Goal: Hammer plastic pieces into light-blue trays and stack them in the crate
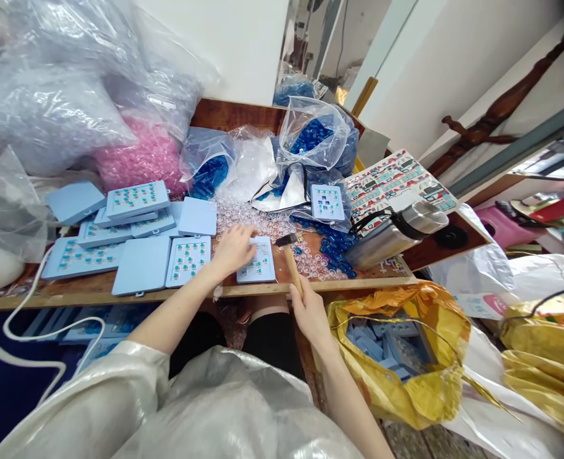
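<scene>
My left hand point(234, 250) presses on the upper left of a pale blue plastic case point(261, 268) set with small parts, near the wooden table's front edge point(119, 297). My right hand point(310, 312) grips the wooden handle of a small hammer point(291, 268), whose metal head point(285, 240) hangs just above the case's right side. Loose clear plastic pieces point(257, 220) and blue translucent pieces point(336, 248) lie scattered behind and right of the case. More pale blue cases point(187, 260) lie left of my left hand.
Plastic bags of blue point(313, 137) and pink point(143, 159) pieces are heaped at the table's back. A steel flask point(396, 234) lies on the right, beside a patterned box point(399, 188). A yellow sack point(396, 357) of blue cases stands below the table's right. A white cable point(37, 325) hangs left.
</scene>
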`<state>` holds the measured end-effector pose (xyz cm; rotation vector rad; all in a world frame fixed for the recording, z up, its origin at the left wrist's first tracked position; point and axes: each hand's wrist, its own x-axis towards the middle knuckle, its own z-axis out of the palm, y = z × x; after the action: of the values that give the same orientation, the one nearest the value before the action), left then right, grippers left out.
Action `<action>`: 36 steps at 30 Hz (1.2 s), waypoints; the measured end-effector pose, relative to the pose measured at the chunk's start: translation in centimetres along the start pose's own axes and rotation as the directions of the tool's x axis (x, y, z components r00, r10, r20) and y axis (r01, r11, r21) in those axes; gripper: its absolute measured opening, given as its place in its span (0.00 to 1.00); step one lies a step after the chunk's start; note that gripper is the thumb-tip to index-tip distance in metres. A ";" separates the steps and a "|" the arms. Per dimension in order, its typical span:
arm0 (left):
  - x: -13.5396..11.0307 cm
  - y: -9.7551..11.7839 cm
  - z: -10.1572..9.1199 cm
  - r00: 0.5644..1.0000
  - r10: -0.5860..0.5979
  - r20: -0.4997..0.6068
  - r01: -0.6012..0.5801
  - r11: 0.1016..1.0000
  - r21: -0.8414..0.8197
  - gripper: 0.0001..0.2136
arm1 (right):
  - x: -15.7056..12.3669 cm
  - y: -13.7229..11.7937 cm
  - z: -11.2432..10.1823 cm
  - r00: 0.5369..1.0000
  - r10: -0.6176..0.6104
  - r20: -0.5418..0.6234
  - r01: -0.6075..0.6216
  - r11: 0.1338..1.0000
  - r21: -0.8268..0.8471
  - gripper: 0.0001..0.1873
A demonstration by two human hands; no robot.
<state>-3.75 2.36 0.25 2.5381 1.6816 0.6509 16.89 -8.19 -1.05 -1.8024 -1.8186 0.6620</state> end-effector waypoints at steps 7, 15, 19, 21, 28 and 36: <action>-1.9 -5.9 -1.8 0.958 -0.101 0.270 0.025 0.963 0.270 0.06 | -0.6 0.8 0.4 0.999 0.036 0.008 -0.036 0.991 0.130 0.23; -2.2 -4.4 -0.7 0.993 -0.008 0.121 0.023 0.992 -0.125 0.07 | -1.4 0.4 0.3 1.000 0.025 -0.013 -0.022 0.988 0.151 0.22; -3.8 -2.2 0.2 0.999 0.026 0.031 -0.013 0.934 -0.357 0.03 | -1.6 0.6 0.2 0.999 0.034 -0.013 -0.032 0.987 0.158 0.23; -4.4 -1.5 0.8 0.999 0.042 0.016 -0.032 0.919 -0.394 0.03 | -1.7 0.5 0.3 0.999 0.031 -0.011 -0.029 0.987 0.160 0.23; -5.4 -1.3 1.6 0.997 0.069 -0.019 -0.071 0.895 -0.441 0.05 | -2.1 0.1 0.6 1.000 0.020 0.007 -0.021 0.987 0.157 0.22; -5.5 -0.9 1.3 0.981 -0.165 0.102 0.193 0.792 -0.579 0.08 | -1.8 -1.6 1.4 0.993 -0.116 0.033 0.113 0.989 0.099 0.20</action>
<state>-5.88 -1.86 -2.94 1.9166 1.3914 0.9151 14.78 -10.01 -1.06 -1.6202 -1.8665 0.7324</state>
